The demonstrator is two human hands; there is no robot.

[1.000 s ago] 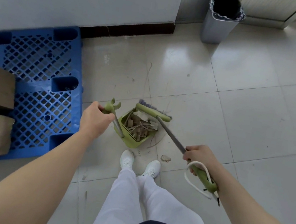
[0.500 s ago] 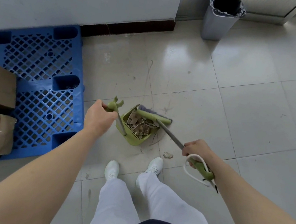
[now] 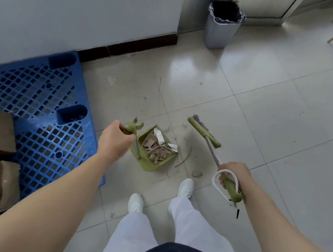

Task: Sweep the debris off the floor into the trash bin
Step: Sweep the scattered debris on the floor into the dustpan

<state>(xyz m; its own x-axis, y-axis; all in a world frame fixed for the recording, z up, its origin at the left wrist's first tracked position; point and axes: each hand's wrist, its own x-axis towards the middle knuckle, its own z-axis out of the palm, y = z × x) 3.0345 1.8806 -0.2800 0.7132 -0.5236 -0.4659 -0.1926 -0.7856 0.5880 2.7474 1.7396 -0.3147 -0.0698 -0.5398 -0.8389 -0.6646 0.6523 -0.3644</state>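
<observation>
At frame centre the left hand (image 3: 113, 139), grip clenched, holds the upright handle of a green plastic dustpan (image 3: 151, 166) heaped with cardboard debris (image 3: 156, 146). The right hand (image 3: 232, 172) grasps a green-headed metal-shafted broom (image 3: 203, 132), its head right of the pan. The grey lined trash bin (image 3: 221, 28) stands upper right

1. Grips dustpan (image 3: 151, 162) handle with left hand (image 3: 113, 141), centre frame; cardboard scraps (image 3: 155, 149) inside.
2. Holds broom (image 3: 203, 132) with right hand (image 3: 233, 172), right of centre, head apart from dustpan.
3. Faces trash bin (image 3: 220, 32), upper right, well apart.
</observation>
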